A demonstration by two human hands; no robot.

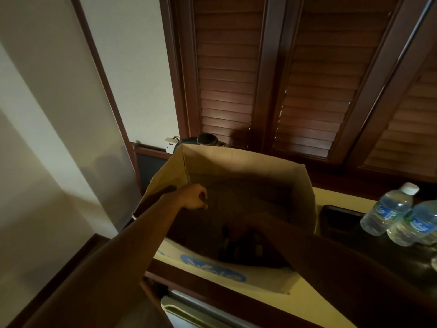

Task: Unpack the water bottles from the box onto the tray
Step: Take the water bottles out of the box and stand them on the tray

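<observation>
An open cardboard box (238, 159) stands on a yellowish counter, its inside dark. My left hand (195, 197) grips the box's left flap at the rim. My right arm reaches down into the box; my right hand (256, 222) is deep in shadow among dim shapes at the bottom, and whether it holds anything cannot be made out. Two clear water bottles with blue labels stand on a dark tray (338, 216) to the right of the box: one bottle (387, 209) with a white cap, and a second bottle (416, 223) in front of it, partly cut off by the frame edge.
A black kettle (208, 139) and a white wall socket (170, 145) sit behind the box. Dark wooden louvred shutters (307, 79) rise behind the counter. A small white fridge (189, 313) is under the counter's front edge. A pale wall is at left.
</observation>
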